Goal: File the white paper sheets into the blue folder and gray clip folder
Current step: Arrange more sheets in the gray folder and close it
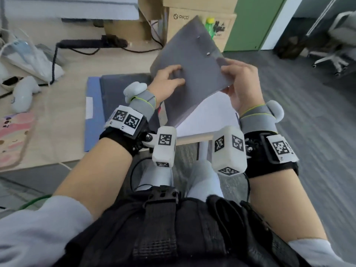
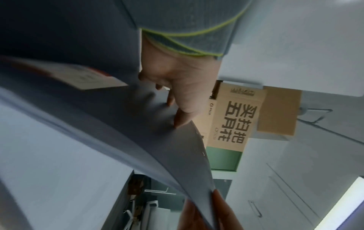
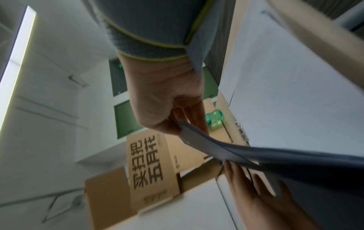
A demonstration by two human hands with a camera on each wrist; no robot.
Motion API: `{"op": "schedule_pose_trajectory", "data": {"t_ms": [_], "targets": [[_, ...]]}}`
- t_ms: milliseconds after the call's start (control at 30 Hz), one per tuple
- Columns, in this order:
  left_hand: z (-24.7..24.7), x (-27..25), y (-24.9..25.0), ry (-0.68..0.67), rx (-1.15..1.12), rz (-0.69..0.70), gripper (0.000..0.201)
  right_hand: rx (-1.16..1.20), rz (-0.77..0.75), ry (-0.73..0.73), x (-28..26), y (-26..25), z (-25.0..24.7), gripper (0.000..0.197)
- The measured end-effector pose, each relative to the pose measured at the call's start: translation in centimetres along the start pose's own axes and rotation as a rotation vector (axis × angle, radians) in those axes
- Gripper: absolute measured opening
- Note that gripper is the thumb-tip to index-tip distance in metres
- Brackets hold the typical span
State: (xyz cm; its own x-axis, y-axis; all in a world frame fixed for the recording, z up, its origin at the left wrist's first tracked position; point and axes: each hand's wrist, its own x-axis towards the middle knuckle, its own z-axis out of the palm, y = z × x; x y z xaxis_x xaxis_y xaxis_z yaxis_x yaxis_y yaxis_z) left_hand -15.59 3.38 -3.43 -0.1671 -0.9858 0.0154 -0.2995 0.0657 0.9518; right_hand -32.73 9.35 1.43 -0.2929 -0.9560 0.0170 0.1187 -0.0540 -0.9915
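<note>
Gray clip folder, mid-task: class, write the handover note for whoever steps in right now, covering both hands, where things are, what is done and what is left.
Left hand: holds the gray clip folder's left side, fingers on its cover.
Right hand: grips its right edge.
The folder is lifted and tilted above the desk.
Blue folder: flat on the desk, with a dark gray cover on it.
White paper sheets: lying under the raised folder, at the desk's edge.
Done: nothing visibly filed.
Left: file the sheets into both folders.
</note>
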Motion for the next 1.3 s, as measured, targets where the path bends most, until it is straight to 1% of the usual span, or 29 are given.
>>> {"op": "schedule_pose_trajectory", "data": {"t_ms": [67, 167, 200, 267, 333, 400, 433, 500, 533, 567, 600, 667, 700, 767, 800, 833, 867, 900, 967, 1033, 1067, 1133, 1200, 1267, 1300], "targets": [[0.5, 0.5, -1.2, 0.034, 0.040, -0.128, 0.047, -0.020, 0.049, -0.025, 0.6, 1.2, -1.7, 0.029], [1.2, 0.8, -2.3, 0.045, 0.114, -0.250, 0.047, -0.076, 0.120, 0.002, 1.0, 3.3, -3.7, 0.032], [1.4, 0.9, -2.5, 0.050, 0.135, -0.283, 0.051, -0.117, 0.160, 0.041, 1.2, 4.2, -4.4, 0.032], [1.3, 0.9, -3.2, 0.055, 0.229, -0.356, 0.064, -0.230, 0.246, 0.130, 1.9, 6.3, -5.2, 0.031], [1.0, 0.8, -3.9, 0.072, 0.332, -0.425, 0.073, -0.400, 0.305, 0.180, 2.1, 7.8, -5.8, 0.025], [0.5, 0.7, -4.7, 0.133, 0.321, -0.458, 0.080, -0.603, 0.339, 0.159, 2.0, 8.8, -6.1, 0.021], [0.3, 0.5, -4.9, 0.176, 0.280, -0.459, 0.083, -0.685, 0.351, 0.131, 1.8, 9.3, -6.2, 0.019], [0.0, 0.5, -5.4, 0.240, 0.146, -0.475, 0.087, -0.742, 0.358, 0.101, 1.8, 10.4, -6.0, 0.014], [-0.1, 0.2, -5.2, 0.248, 0.067, -0.496, 0.084, -0.750, 0.359, 0.103, 1.8, 10.8, -5.9, 0.012], [-0.2, 0.1, -5.0, 0.247, 0.001, -0.509, 0.076, -0.757, 0.359, 0.110, 1.9, 11.1, -5.8, 0.012], [-0.4, 0.1, -5.2, 0.252, -0.045, -0.513, 0.068, -0.772, 0.364, 0.118, 2.1, 11.3, -5.6, 0.012], [-0.4, 0.1, -5.2, 0.234, -0.117, -0.521, 0.060, -0.785, 0.388, 0.124, 2.0, 10.8, -5.3, 0.008], [-0.5, -0.1, -5.2, 0.223, -0.158, -0.515, 0.053, -0.793, 0.390, 0.130, 2.2, 10.8, -5.3, 0.010], [-0.8, -0.6, -5.0, 0.232, -0.236, -0.493, 0.015, -0.851, 0.381, 0.143, 2.3, 10.7, -5.1, 0.021], [-1.1, -0.8, -5.0, 0.249, -0.260, -0.479, 0.018, -0.884, 0.374, 0.143, 2.2, 10.6, -4.9, 0.026], [-1.5, -1.2, -4.8, 0.257, -0.282, -0.450, 0.016, -0.910, 0.363, 0.137, 2.2, 10.7, -4.5, 0.028], [-2.2, -1.6, -4.7, 0.271, -0.309, -0.416, 0.010, -0.911, 0.364, 0.121, 2.1, 10.7, -3.8, 0.027], [-2.8, -1.9, -4.5, 0.281, -0.327, -0.388, 0.009, -0.901, 0.356, 0.113, 2.1, 10.7, -3.4, 0.027], [-4.4, -2.4, -4.6, 0.320, -0.390, -0.343, 0.016, -0.823, 0.337, 0.097, 2.0, 10.3, -1.7, 0.026], [-5.6, -3.0, -4.6, 0.355, -0.429, -0.314, 0.020, -0.686, 0.315, 0.099, 2.0, 9.9, -0.3, 0.026], [-6.2, -3.2, -4.8, 0.366, -0.430, -0.300, 0.021, -0.586, 0.332, 0.086, 1.9, 9.8, 0.3, 0.026], [-7.5, -3.8, -5.3, 0.383, -0.416, -0.296, 0.019, -0.412, 0.381, 0.041, 1.6, 9.6, 1.4, 0.017], [-9.4, -4.3, -6.3, 0.356, -0.405, -0.330, 0.015, -0.334, 0.440, -0.003, 1.1, 9.5, 2.6, 0.009], [-10.8, -4.5, -7.0, 0.273, -0.354, -0.401, 0.015, -0.304, 0.448, 0.013, 1.1, 9.5, 2.8, 0.029], [-11.6, -4.8, -7.5, 0.271, -0.278, -0.439, 0.015, -0.321, 0.438, 0.013, 1.3, 9.8, 3.2, 0.035]]}}
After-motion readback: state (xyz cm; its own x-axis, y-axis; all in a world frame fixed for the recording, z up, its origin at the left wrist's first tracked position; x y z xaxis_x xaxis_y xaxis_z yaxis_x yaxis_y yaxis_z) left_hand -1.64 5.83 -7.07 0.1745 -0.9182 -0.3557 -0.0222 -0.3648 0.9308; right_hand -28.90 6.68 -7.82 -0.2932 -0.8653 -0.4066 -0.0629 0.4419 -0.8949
